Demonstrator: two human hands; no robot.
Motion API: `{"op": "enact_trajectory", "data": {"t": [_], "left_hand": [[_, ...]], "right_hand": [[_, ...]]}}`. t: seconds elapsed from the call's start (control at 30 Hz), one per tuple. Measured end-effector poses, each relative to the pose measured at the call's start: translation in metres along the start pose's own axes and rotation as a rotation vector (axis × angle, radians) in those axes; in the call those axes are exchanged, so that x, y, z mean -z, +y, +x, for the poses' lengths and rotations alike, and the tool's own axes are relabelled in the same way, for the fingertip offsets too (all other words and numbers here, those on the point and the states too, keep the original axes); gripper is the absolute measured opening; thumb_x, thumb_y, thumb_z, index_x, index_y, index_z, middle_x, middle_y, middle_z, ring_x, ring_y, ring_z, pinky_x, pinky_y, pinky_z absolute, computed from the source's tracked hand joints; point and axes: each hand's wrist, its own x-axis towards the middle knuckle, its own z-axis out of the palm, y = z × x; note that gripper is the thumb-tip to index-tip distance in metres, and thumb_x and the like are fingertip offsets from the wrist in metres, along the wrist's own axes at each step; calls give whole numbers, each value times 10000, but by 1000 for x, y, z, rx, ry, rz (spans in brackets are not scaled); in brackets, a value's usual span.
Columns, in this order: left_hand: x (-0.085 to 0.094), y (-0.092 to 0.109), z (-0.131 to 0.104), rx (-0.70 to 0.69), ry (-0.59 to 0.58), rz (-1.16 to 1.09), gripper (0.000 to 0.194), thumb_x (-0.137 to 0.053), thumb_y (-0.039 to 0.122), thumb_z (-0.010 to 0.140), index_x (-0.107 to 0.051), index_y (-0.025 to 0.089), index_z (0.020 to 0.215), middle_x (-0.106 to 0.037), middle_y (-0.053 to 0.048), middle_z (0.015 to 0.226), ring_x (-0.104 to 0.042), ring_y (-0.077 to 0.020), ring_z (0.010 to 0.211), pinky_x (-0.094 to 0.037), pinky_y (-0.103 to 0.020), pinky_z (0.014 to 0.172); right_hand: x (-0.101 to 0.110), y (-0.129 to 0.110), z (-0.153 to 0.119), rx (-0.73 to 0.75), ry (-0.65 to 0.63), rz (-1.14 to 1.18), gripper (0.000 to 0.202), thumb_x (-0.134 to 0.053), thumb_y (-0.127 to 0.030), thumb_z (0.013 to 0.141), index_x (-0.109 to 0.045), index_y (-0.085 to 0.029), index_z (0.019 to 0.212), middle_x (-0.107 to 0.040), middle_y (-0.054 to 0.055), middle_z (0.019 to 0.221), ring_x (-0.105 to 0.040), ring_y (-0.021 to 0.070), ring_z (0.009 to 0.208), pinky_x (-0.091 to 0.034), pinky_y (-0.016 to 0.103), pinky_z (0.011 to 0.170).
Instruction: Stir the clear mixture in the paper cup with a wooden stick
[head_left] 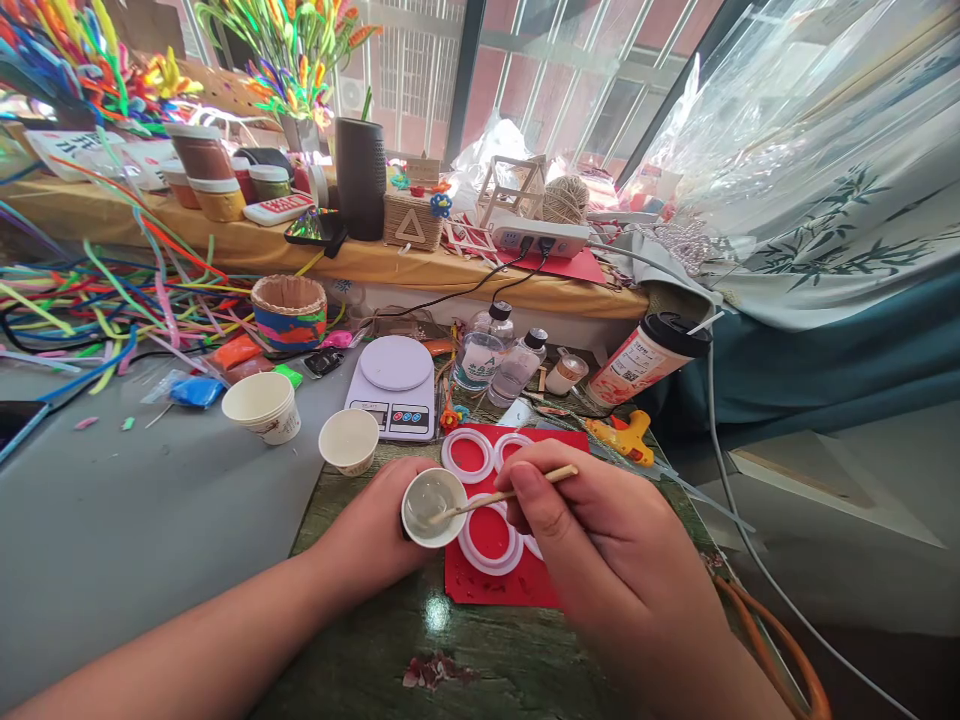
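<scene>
My left hand (379,530) is wrapped round a small paper cup (406,510), which is tipped slightly so its inside shows a clear, greyish liquid. Between the thumb and fingers of my right hand (577,510) is a thin wooden stick (551,478), its lower end dipping into that liquid. Under my right hand lies a red sheet (469,590) carrying several pale ring-shaped moulds (489,570), some partly covered by the hand. Just beyond my left hand stands another paper cup (349,445).
Behind are a white kitchen scale (397,365), two capped clear bottles (517,370), a lidded drink cup (637,360) and a yellow glue gun (634,438). Stacked paper cups (262,410) stand left. A grey cable (720,450) hangs along the right side.
</scene>
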Motion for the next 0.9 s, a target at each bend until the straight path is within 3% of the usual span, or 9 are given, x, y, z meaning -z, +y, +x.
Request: {"op": "enact_trajectory", "data": {"t": [0.33, 0.6, 0.73, 0.9], "left_hand": [[0, 3, 2, 38, -7, -5, 276, -839, 224, 880, -730, 257, 1132, -784, -60, 1171, -733, -300, 1068, -608, -440, 972], [0, 3, 1, 20, 2, 3, 291, -846, 228, 873, -733, 251, 1140, -794, -69, 1181, -736, -298, 1071, -619, -441, 988], [1, 4, 0, 4, 8, 12, 275, -839, 235, 880, -733, 251, 1133, -801, -73, 1178, -742, -297, 1057, -628, -437, 973], [2, 7, 1, 12, -7, 3, 289, -839, 249, 876, -738, 256, 1147, -799, -73, 1197, -743, -309, 1085, -622, -454, 990]], "right_hand": [[-3, -4, -1, 44, 33, 8, 251, -545, -206, 1160, -661, -249, 942, -739, -41, 817, -685, 133, 707, -509, 260, 658], [-2, -8, 0, 14, -11, 0, 321, -521, -205, 1162, -639, -242, 866, -687, -41, 731, -628, 131, 626, -479, 266, 594], [-1, -6, -1, -13, 45, -6, 273, -538, -227, 1161, -677, -241, 927, -742, -6, 793, -692, 165, 682, -510, 287, 628], [-2, -6, -1, -19, 70, -35, 287, -542, -216, 1155, -670, -247, 900, -720, -16, 767, -658, 162, 658, -479, 291, 619]]}}
